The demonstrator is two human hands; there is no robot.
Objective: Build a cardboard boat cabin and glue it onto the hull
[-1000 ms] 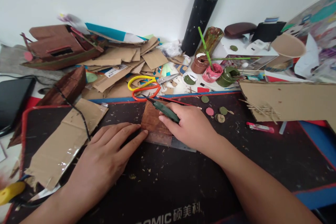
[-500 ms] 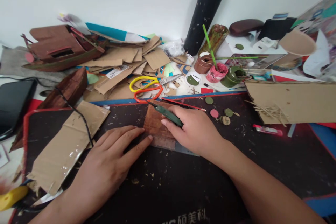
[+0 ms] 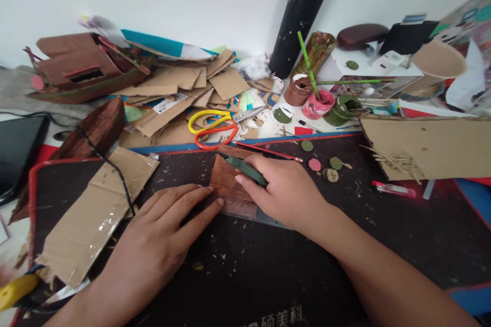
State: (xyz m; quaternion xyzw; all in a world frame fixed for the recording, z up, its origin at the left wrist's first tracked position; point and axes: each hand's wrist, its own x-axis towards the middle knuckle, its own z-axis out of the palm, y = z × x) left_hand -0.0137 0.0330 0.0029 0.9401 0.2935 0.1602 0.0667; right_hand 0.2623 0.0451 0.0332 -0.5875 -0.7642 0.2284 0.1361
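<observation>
- Table (image 3: 278,130): white surface; bears 3 open jars (image 3: 318,103), black flask (image 3: 299,23), cardboard scraps (image 3: 186,77).
- Mat (image 3: 230,286): dark, red-edged, littered with specks.
- On mat: brown sheet (image 3: 226,179), red pencil (image 3: 274,152), pink-capped item (image 3: 395,189), 4 small discs (image 3: 314,164), long cardboard piece (image 3: 84,214).
- Scissors (image 3: 217,132): open, near mat's far edge.

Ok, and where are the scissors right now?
In the head view, the scissors lie left of centre, just beyond the brown piece, with the cardboard scraps at their left.
</observation>
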